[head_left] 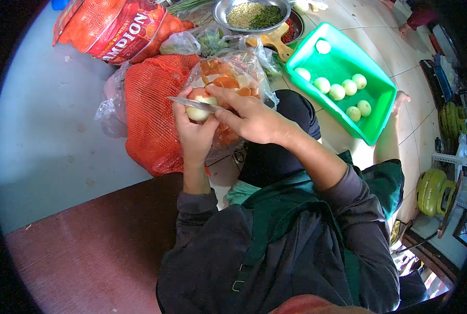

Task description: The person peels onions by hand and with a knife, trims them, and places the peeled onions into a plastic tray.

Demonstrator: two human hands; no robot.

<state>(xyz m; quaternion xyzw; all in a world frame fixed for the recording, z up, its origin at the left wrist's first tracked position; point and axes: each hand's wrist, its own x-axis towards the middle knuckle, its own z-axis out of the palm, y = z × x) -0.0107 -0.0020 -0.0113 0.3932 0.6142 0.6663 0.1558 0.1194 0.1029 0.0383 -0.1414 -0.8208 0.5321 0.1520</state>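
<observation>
Onion [196,113]: round, pale, partly brown-skinned; encircled by the grip of the left hand [194,137], before a clear plastic bag [253,58] of brown peelings [226,82].
Knife [194,104]: slim, metal, silver-bladed; clasped in the grip of the right hand [259,119] and seen across the onion.
Sack [150,110]: red, mesh; set beside the plastic bag.
Tub [343,64]: green, rectangular, plastic; occupied by round, peeled, whitish onions [337,92].

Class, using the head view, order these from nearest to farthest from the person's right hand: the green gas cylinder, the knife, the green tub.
1. Knife: gripped in the right hand, its blade against the onion.
2. Green tub: apart from the hand, to its right.
3. Green gas cylinder: farther right, near the picture's edge.
</observation>
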